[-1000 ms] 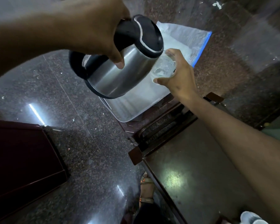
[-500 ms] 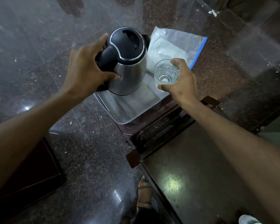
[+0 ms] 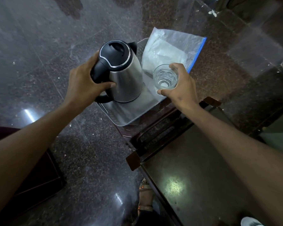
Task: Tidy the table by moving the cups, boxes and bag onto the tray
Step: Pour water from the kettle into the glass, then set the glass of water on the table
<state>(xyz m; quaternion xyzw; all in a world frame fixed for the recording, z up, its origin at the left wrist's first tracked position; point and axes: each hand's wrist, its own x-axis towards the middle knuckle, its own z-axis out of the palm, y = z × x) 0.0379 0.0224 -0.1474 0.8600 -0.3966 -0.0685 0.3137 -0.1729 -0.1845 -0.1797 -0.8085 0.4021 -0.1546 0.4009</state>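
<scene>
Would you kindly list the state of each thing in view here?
Kettle: upright on tray, lid closed.
Glass: upright, some water inside.
Zip bag: lying flat, partly over tray.
Tray: on the small table.
Left hand: gripping kettle handle.
Right hand: holding glass.

A single head-worn wide-angle view looks steeply down and forward from close above the person's outstretched arms. The steel tray sits just above frame centre, with the kettle toward 11 o'clock and the zip bag toward 1 o'clock. The dark stone floor fills the left half; a sandalled foot shows at 6 o'clock. Frame edges bend outward.
</scene>
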